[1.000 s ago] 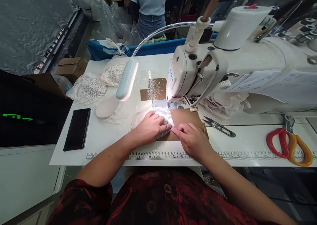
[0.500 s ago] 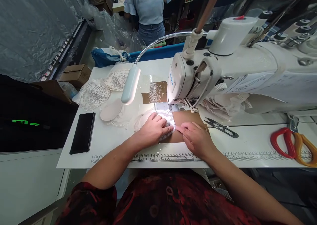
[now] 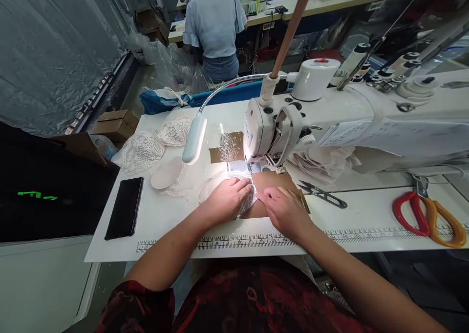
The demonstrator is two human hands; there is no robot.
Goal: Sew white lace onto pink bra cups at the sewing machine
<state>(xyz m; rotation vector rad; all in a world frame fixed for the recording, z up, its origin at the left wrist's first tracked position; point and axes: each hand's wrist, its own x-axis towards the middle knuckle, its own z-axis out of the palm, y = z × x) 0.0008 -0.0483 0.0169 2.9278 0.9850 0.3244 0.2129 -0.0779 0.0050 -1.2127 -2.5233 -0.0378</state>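
A white lace bra cup [image 3: 246,205] lies under the needle area of the white sewing machine [image 3: 256,133], lit by the lamp. My left hand [image 3: 230,196] rests over the cup, its fingers curled and pressing the lace. At the cup's right edge, the thumb and fingers of my right hand [image 3: 284,208] are pinched on the lace, above a brown cardboard-like plate [image 3: 271,180]. The cup's underside and part of its left side are hidden by my left hand.
Lace cups [image 3: 141,150] and a round pad [image 3: 166,173] lie left, near a black phone [image 3: 124,208]. The lamp [image 3: 195,138] hangs above. Thread snips [image 3: 324,195], scissors [image 3: 428,213] and stacked fabric pieces [image 3: 322,162] are right. A person [image 3: 214,28] works beyond.
The camera view has tilted up, so more of the room behind shows. My left fingers have drawn slightly back from the right fingertips; both hands stay at the lace cup.
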